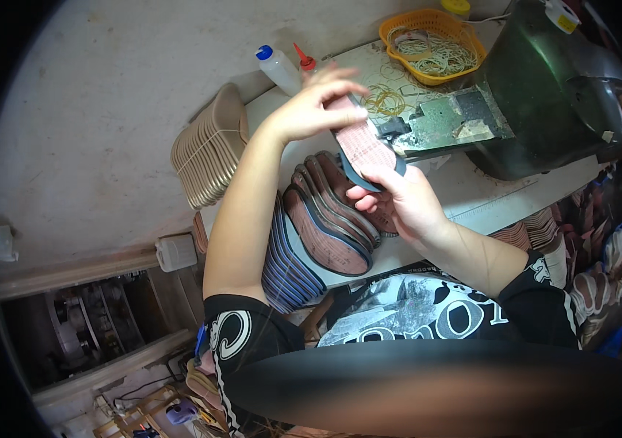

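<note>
My right hand (pixel 406 201) grips the heel end of a shoe insole (pixel 363 146), pinkish with a dark bluish rim, thumb on top and fingers underneath. At its far end is my left hand (pixel 311 109), with fingers stretched apart and blurred, its thumb close to the insole's surface; whether it touches I cannot tell. Just beyond the insole is the black head of a green bench machine (pixel 464 120). Below my hands, several similar insoles (pixel 325 230) lie overlapping on the white table (pixel 464 186), beside a row of blue-edged ones (pixel 289 270).
A tied beige insole stack (pixel 212 150) leans by the wall. Behind my left hand stand a blue-capped bottle (pixel 279 69) and a red-tipped bottle (pixel 306 62). A yellow basket (pixel 428 73) holds rubber bands; loose bands (pixel 385 100) lie below it. More shoe parts (pixel 544 230) are piled at right.
</note>
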### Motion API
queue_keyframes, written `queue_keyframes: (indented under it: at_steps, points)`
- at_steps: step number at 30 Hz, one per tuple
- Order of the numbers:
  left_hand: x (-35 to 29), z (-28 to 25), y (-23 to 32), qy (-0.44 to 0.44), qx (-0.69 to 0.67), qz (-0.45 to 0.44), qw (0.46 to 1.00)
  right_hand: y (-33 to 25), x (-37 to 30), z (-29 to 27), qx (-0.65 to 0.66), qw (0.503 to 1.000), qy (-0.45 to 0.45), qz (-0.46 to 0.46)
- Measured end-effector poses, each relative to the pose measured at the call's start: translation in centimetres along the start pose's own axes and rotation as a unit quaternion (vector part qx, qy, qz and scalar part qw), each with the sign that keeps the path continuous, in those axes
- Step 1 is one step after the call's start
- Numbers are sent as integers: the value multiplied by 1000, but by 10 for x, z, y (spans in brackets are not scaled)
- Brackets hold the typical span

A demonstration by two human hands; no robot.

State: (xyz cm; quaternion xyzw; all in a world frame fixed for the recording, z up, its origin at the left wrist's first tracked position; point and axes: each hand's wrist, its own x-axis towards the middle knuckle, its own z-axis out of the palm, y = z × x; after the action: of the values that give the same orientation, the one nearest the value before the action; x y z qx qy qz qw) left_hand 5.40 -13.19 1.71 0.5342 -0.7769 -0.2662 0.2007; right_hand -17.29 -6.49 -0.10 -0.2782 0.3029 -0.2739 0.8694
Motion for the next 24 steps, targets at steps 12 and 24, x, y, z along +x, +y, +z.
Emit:
queue_keyframes:
  at_steps: [12, 24]
  points:
    - [13, -34, 38, -237, -52, -143, 959, -18, 1, 13, -22, 997, 42, 58]
    - [-42, -2, 49, -102, -160, -246, 951, -22, 1, 4, -64, 997, 15, 43]
